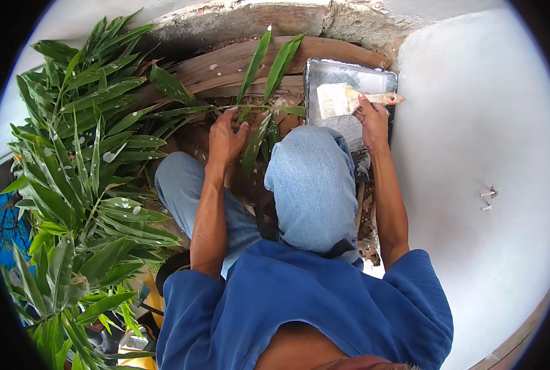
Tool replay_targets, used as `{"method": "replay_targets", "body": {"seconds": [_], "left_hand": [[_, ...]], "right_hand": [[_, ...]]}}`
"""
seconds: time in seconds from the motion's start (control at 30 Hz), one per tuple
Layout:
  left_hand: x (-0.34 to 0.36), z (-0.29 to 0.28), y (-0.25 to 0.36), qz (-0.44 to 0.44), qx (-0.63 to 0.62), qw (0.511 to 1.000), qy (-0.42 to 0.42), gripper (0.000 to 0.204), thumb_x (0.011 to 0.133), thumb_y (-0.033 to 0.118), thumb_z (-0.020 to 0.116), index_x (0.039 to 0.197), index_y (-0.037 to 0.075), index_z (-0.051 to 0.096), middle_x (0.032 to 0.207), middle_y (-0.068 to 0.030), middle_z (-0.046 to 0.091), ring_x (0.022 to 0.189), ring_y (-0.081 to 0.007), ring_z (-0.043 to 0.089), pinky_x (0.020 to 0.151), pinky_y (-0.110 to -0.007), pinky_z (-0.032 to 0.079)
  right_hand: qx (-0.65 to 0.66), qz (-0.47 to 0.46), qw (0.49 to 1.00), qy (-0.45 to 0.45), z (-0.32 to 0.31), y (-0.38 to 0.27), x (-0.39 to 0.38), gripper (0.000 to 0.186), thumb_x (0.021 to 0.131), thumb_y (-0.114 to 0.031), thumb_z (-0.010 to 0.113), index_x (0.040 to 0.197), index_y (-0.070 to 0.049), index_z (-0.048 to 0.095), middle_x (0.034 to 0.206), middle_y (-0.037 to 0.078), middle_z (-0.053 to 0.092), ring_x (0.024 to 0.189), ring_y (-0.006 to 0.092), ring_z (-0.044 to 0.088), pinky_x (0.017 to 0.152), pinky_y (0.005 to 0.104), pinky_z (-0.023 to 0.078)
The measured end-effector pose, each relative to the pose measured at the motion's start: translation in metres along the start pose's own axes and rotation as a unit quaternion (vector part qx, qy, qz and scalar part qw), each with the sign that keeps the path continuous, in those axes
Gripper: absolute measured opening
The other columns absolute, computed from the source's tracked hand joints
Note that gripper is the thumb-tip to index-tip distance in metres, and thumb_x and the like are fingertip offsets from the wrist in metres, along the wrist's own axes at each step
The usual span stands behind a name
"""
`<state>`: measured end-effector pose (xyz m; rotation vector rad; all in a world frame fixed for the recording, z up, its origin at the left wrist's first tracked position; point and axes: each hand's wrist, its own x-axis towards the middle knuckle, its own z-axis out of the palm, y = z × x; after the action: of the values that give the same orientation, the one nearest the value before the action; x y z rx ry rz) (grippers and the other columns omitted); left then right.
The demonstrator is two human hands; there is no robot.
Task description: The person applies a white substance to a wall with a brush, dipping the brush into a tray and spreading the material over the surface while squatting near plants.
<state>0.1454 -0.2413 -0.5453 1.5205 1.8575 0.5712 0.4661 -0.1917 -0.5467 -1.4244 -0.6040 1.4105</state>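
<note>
My right hand (373,123) is closed around the handle of a paintbrush (340,101), its pale, paint-caked bristles pointing left. The brush is above a dark paint tray (315,68) smeared with white paint, whose near part is partly hidden by my knee. At the middle left, my left hand (227,137) reaches up to a thin leafy stem (256,106), its fingertips at or against it. A gap shows between thumb and forefinger, with nothing visible held there. Long green leaves (254,65) spread from that stem.
Dense leafy plants (96,160), spotted with white paint, fill the left side. A smooth pale wall (472,123) rises close on the right, with small fixings (488,197) sticking out. Dry brown sheaths (225,65) lie along the rough wall base (256,21) ahead.
</note>
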Motion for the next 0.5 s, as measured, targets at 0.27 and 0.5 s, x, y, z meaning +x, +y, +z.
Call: {"method": "replay_targets", "body": {"seconds": [0.27, 0.5], "left_hand": [[0.015, 0.010, -0.024, 0.034, 0.007, 0.999, 0.016, 0.042, 0.070, 0.022, 0.066, 0.105, 0.002, 0.053, 0.092, -0.0211, 0.060, 0.089, -0.0384, 0.056, 0.076, -0.045, 0.046], [0.023, 0.004, -0.020, 0.091, 0.000, 0.996, 0.019, 0.047, 0.066, 0.026, 0.067, 0.107, 0.005, 0.056, 0.094, -0.0226, 0.060, 0.089, -0.0379, 0.058, 0.077, -0.044, 0.047]], "right_hand": [[0.104, -0.071, 0.985, -0.114, 0.064, -0.114, -0.039, 0.029, 0.084, -0.013, 0.057, 0.108, 0.004, 0.052, 0.096, 0.010, 0.061, 0.087, 0.0156, 0.060, 0.074, 0.0282, 0.049], [-0.163, -0.485, 0.847, -0.146, 0.148, -0.274, -0.099, 0.025, 0.079, 0.000, 0.061, 0.104, 0.002, 0.057, 0.095, 0.011, 0.063, 0.083, 0.0142, 0.061, 0.073, 0.0263, 0.049]]}}
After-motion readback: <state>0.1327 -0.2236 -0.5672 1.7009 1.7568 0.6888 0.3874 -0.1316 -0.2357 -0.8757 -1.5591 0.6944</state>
